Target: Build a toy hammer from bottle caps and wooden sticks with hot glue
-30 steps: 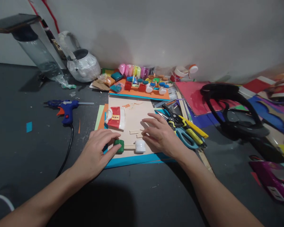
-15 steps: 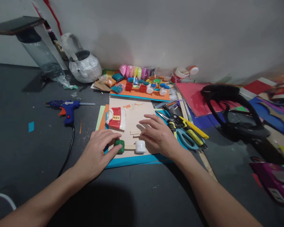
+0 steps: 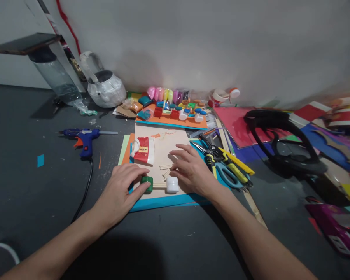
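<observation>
Head view. The red-and-white piece lying on the pale sheet bears a yellow panel with dark marks, too small to read. A whitish label on the purple object at far right is likewise illegible; that object is cut off by the right edge. The left hand is closed on the green piece, thumb on its near side, the opposing contact partly hidden by the fingers. Pale sticks join the green piece to a white piece, all on the sheet before the person. The right hand is bent, its fingers spread, thumb and fingertips beside short sticks; whether it pinches one cannot be told, and its palm is out of sight. Wrist and palm overlie the sheet's right side. The glue gun lies to the left, its cord passing behind the left forearm. Items at the right margin are blurred.
</observation>
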A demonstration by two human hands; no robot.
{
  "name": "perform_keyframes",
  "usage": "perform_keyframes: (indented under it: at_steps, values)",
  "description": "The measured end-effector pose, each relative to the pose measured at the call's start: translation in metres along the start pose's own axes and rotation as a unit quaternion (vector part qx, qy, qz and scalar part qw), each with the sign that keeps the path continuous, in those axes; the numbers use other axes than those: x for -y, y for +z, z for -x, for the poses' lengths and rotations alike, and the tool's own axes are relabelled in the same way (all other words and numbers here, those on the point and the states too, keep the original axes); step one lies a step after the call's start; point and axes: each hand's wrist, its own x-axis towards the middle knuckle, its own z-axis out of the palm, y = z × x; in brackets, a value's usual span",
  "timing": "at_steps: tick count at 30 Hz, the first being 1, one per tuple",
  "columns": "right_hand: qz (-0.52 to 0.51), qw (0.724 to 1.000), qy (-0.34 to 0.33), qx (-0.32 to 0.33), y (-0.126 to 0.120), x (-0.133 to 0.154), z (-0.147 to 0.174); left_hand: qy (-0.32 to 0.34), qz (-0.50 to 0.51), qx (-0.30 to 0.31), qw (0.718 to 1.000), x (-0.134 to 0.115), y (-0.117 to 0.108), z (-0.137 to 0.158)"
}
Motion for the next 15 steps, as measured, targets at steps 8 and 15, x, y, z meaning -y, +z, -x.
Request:
perform_keyframes:
  at_steps: [8,15]
  values:
    - [-0.002,1.000,-0.017,-0.004,0.0004,0.0016,-0.0035,-0.006,0.011,-0.003,1.000,0.0005,0.0022,0.0004]
    - [-0.025,1.000,0.000,-0.005,0.0043,0.0008,-0.0022,-0.013,0.012,-0.027,0.999,-0.0005,0.0072,-0.0017]
